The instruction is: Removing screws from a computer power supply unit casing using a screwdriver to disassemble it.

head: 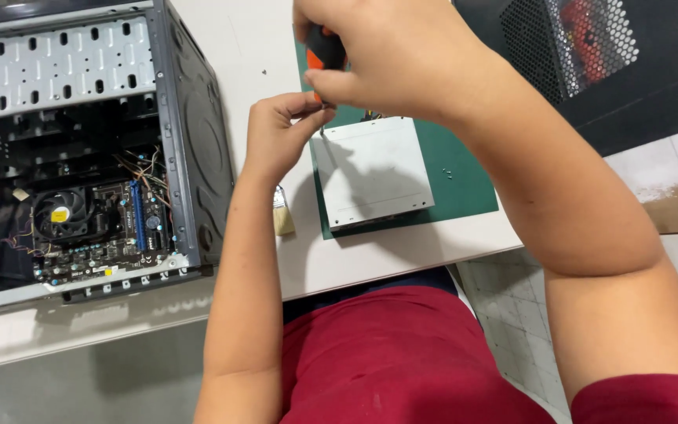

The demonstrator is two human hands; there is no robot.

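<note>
An open computer case (pixel 80 149) lies left on the table (pixel 370 259), a grey metal box (pixel 374 173) sits on the green mat (pixel 464 180), the right hand (pixel 390 51) is clenched round an orange-black screwdriver (pixel 322 53) above the box's corner, and the left hand (pixel 276 133) pinches its shaft.

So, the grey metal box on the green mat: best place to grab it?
Probably the two long side edges of the grey metal box, pinched from above. It lies flat on the green mat, its near end free; the right hand and left hand crowd its far corner.
</note>
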